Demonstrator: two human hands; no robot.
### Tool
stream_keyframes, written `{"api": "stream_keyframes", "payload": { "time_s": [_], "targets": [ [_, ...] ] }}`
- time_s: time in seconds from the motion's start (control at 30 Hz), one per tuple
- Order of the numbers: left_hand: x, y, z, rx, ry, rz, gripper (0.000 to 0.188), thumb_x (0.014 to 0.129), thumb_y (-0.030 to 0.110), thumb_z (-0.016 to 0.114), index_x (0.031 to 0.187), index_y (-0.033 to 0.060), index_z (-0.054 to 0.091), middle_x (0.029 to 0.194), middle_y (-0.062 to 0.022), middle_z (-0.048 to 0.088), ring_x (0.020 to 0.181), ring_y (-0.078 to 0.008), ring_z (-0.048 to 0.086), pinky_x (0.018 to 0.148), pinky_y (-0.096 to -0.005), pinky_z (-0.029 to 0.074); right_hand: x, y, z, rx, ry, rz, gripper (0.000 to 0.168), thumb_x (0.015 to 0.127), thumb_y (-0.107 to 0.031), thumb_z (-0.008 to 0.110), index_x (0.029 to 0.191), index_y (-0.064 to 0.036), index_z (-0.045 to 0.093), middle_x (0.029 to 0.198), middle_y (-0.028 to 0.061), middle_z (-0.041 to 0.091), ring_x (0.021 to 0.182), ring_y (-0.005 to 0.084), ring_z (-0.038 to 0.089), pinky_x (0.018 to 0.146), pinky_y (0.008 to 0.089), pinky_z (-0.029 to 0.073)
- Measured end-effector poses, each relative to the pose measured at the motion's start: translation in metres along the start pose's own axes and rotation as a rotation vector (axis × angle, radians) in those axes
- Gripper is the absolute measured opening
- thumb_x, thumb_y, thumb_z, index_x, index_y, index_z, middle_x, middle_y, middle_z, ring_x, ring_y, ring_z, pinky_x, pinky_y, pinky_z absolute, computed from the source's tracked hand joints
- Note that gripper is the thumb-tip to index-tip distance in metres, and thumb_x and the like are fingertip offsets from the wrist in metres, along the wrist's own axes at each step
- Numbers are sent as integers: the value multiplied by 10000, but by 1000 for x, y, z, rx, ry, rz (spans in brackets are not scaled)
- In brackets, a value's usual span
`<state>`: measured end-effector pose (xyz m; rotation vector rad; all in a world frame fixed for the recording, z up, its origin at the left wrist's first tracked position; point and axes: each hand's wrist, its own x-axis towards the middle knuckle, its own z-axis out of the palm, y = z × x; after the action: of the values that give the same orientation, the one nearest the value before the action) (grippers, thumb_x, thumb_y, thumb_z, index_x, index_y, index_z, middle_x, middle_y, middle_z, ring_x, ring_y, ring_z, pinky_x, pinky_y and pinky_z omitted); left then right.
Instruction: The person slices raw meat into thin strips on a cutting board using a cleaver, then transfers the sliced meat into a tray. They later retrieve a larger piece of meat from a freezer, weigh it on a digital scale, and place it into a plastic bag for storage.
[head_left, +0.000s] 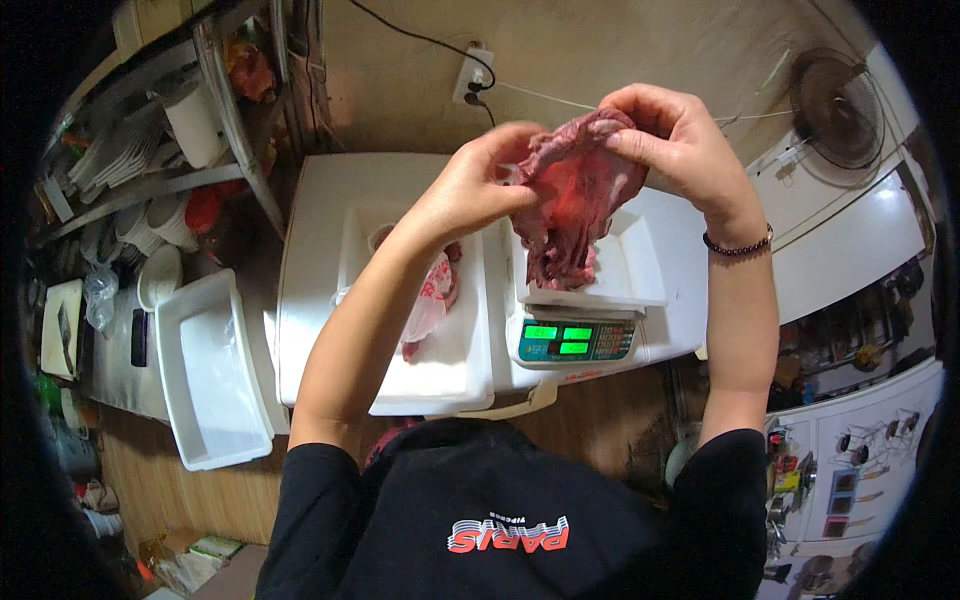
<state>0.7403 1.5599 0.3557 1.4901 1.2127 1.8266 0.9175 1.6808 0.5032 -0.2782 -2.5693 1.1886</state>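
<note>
A large, thin slab of raw red meat (574, 199) hangs spread between both hands, high over a white plastic tray (641, 262). My left hand (484, 176) grips its left edge; my right hand (664, 142) pinches the top right edge between thumb and fingers. The tray rests on a digital scale (577, 341) with lit green displays. To the left, a larger white plastic bin (442, 382) holds more raw meat (452, 281) and a clear plastic bag with red printing (426, 307). My left forearm hides part of this bin.
Bin and scale stand on a white chest freezer (311, 202). An empty white plastic tub (214, 367) lies further left, near a metal shelf (244, 142) with stacked dishes. A power strip (472, 73) with cables is on the wall; a fan (838, 109) stands at the upper right.
</note>
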Motion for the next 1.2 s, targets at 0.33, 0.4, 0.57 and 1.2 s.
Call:
{"api": "stream_keyframes", "payload": {
  "time_s": [0.33,0.4,0.57,1.2],
  "targets": [
    [64,107,2,449,-219,29,247,894,115,665,1094,-31,657,941,-34,678,841,-92,603,763,-264,529,-35,88,31,540,248,-161,300,896,-36,677,1190,-2,622,1105,55,678,1005,136,623,896,304,520],
    [70,124,1,483,-290,53,246,899,110,658,1106,-23,658,943,-40,680,846,-96,607,771,-262,528,-34,94,62,663,249,-128,356,890,-50,699,1228,0,600,1169,65,661,1062,147,613,940,316,511],
    [76,150,-23,600,-206,148,263,896,164,693,1109,12,670,933,-54,687,810,-132,658,743,-290,580,-6,118,123,432,124,-170,438,831,-116,788,1234,-58,626,1193,22,668,1111,128,597,1011,344,449],
    [45,175,-134,712,252,-56,203,842,146,696,897,-48,673,712,-1,610,665,-91,527,592,-277,456,52,47,35,242,22,-210,192,857,-159,685,992,-24,666,903,-19,649,837,74,576,795,254,479]
  ]
}}
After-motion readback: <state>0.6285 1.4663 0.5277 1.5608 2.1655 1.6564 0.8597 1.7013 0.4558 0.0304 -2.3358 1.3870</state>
